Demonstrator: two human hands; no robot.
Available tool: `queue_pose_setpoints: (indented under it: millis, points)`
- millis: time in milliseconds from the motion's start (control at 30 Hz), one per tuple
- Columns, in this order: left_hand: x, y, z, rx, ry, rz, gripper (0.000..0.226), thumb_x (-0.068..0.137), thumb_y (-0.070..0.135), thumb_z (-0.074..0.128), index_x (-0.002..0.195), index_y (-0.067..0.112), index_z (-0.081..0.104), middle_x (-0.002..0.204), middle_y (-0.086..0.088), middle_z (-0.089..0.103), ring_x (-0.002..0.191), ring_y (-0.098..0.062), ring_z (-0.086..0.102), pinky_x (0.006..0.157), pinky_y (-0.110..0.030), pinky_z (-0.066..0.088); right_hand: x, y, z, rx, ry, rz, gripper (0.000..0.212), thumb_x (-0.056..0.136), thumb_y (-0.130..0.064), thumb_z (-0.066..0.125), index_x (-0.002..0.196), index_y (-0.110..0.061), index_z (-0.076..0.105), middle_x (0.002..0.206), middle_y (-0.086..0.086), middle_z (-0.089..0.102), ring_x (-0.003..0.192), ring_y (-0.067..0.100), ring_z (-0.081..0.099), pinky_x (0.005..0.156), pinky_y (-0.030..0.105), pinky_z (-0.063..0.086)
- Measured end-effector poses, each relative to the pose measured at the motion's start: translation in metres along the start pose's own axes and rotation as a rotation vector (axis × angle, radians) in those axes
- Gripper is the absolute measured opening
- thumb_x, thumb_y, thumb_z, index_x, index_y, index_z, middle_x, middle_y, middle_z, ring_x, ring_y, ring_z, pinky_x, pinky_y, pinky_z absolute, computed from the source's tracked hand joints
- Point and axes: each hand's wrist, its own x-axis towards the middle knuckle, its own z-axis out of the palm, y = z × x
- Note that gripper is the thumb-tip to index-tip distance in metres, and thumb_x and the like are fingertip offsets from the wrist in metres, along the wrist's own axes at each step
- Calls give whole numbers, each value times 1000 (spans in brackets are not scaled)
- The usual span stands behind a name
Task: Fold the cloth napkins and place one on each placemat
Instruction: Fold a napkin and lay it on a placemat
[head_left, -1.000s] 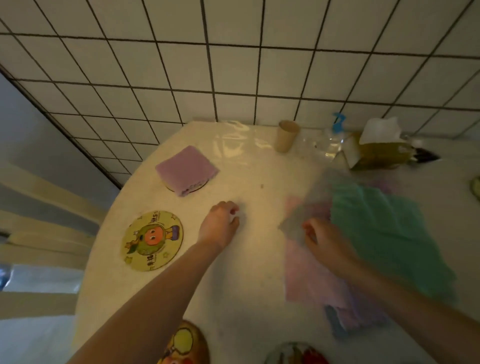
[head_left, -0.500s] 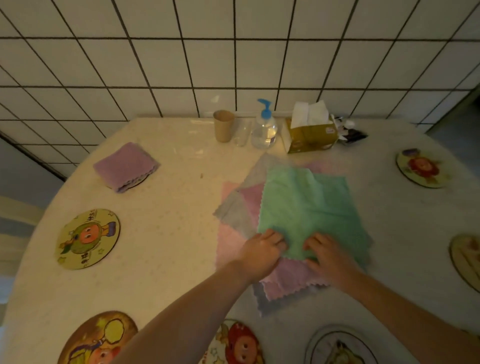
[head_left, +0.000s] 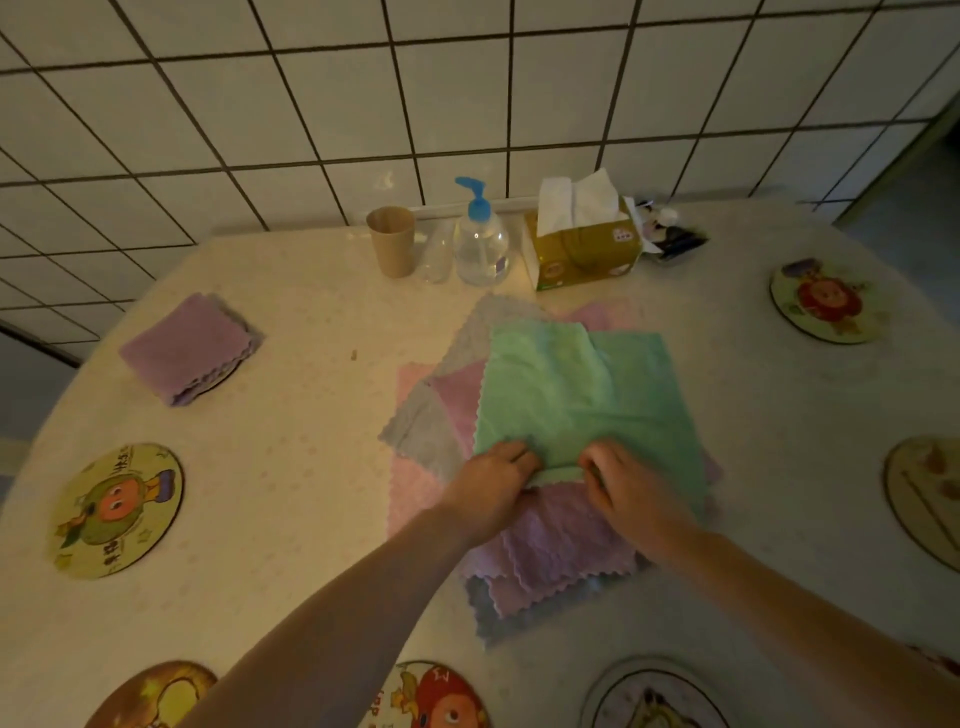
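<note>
Green cloth (head_left: 576, 395) lies on top of the loose pile (head_left: 545, 551) at the middle of the table (head_left: 291, 415), and we have both hands on its near edge. Our left hand (head_left: 491, 488) and right hand (head_left: 631, 493) sit close together, fingers curled and pinching that hem where it has begun to roll up.

The main risk, as we judge it, is dragging a lower layer along: the purple and pink cloths directly underneath are fuzzy and could cling, so a fold might catch two napkins at once. Because we hold the hem near its middle and not at the corners, the fold could also come out skewed or bunched.

One folded purple napkin (head_left: 189, 345) already covers the far-left mat. The mat (head_left: 117, 512) at the left, the ones along the near edge and those at the right are bare. A wide sweep toward the far side could knock the cup (head_left: 392, 241) or the pump bottle (head_left: 480, 244), which stand just beyond the pile.
</note>
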Motion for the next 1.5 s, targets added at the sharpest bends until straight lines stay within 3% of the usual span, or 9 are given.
queue_pose_setpoints:
  millis: [100, 233, 433, 733, 900, 1067, 1200, 1333, 1500]
  points:
    - [10, -9, -13, -112, 28, -108, 20, 78, 4, 60, 97, 5, 67, 107, -15, 56, 99, -33, 57, 79, -38, 47, 4, 3, -8, 82, -34, -14, 28, 87, -34, 39, 99, -15, 55, 96, 4, 57, 75, 24, 59, 64, 33, 48]
    - [20, -17, -37, -258, 132, -228, 32, 74, -9, 53, 96, 8, 69, 99, -10, 63, 95, -27, 57, 77, -29, 44, -2, 21, -10, -244, -70, -105, 41, 71, -21, 68, 106, -24, 49, 92, 4, 57, 67, 25, 61, 47, 34, 50]
    - [22, -16, -80, -401, 289, -283, 30, 80, -10, 50, 95, 10, 67, 88, -1, 65, 81, -16, 57, 64, -21, 36, 8, 31, -42, -192, 186, 88, 15, 76, -20, 47, 77, -11, 59, 77, 11, 56, 65, 33, 57, 54, 41, 50]
    - [-53, -35, -150, -408, 556, -234, 29, 83, -5, 57, 94, 18, 70, 90, 5, 69, 85, -8, 61, 75, -16, 44, 28, -75, -111, 145, 443, -1, 5, 96, -12, 43, 95, -12, 48, 78, 4, 58, 66, 22, 54, 57, 31, 38]
    - [-145, -43, -188, -507, 456, -278, 18, 86, 3, 63, 91, 19, 69, 80, 8, 68, 72, 5, 58, 66, -13, 45, 18, -128, -108, 338, 196, -59, 10, 93, -18, 51, 95, -28, 51, 90, -6, 64, 82, 13, 62, 70, 34, 50]
    - [-256, -63, -210, -635, 197, -413, 17, 87, 9, 66, 80, 23, 71, 66, 15, 65, 62, 2, 58, 53, -12, 45, -7, -195, -98, 601, -132, -56, 12, 87, -7, 62, 90, -19, 61, 84, -8, 66, 73, -10, 61, 63, 9, 44]
    - [-333, -90, -204, -871, 21, -509, 22, 83, 16, 72, 99, 2, 70, 95, -16, 70, 87, -23, 66, 73, -32, 53, -26, -242, -85, 635, -347, -38, 8, 86, -10, 65, 89, -17, 65, 93, 8, 70, 80, 4, 63, 73, 17, 48]
    - [-387, -108, -189, -1139, -119, -565, 26, 81, 9, 72, 104, -4, 67, 99, -18, 71, 85, -24, 70, 67, -28, 59, -34, -274, -60, 732, -449, 22, 5, 84, -11, 66, 88, -15, 66, 95, 19, 68, 83, 20, 58, 77, 32, 43]
    - [-415, -137, -159, -1124, -73, -669, 56, 68, 27, 80, 113, -1, 65, 113, -22, 68, 103, -38, 64, 91, -47, 53, -29, -283, -21, 759, -571, 115, 13, 81, -15, 70, 93, -12, 67, 84, 8, 68, 73, 12, 60, 62, 20, 46]
